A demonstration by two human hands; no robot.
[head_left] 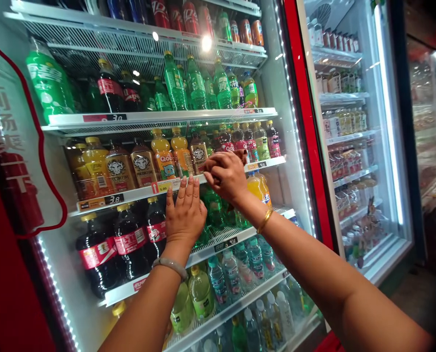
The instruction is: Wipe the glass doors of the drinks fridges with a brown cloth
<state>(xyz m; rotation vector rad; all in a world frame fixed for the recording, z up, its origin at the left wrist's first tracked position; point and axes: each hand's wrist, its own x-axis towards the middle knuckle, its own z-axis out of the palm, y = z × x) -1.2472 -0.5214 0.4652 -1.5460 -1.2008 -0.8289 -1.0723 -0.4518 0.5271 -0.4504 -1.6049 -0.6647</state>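
My left hand (184,215) lies flat with its fingers stretched upward, in front of a shelf's price strip (130,196). It seems pressed on the cooler's glass door, though the contact is hard to make out. Just to its right and a little higher, my right hand (223,178) is closed around a brown cloth (241,155), part of which sticks out past the knuckles. Behind both hands stand juice bottles (163,154) and brown-labelled bottles (143,164). Large cola bottles (97,254) are left of my left wrist. A grey bangle circles my left wrist, a gold one my right.
A red curved handle outline (62,205) runs down the left side. The red door frame (306,122) borders the cooler on the right. Beyond it stands a second lit cooler (350,142) with stocked shelves. Water bottles (218,278) fill a lower shelf.
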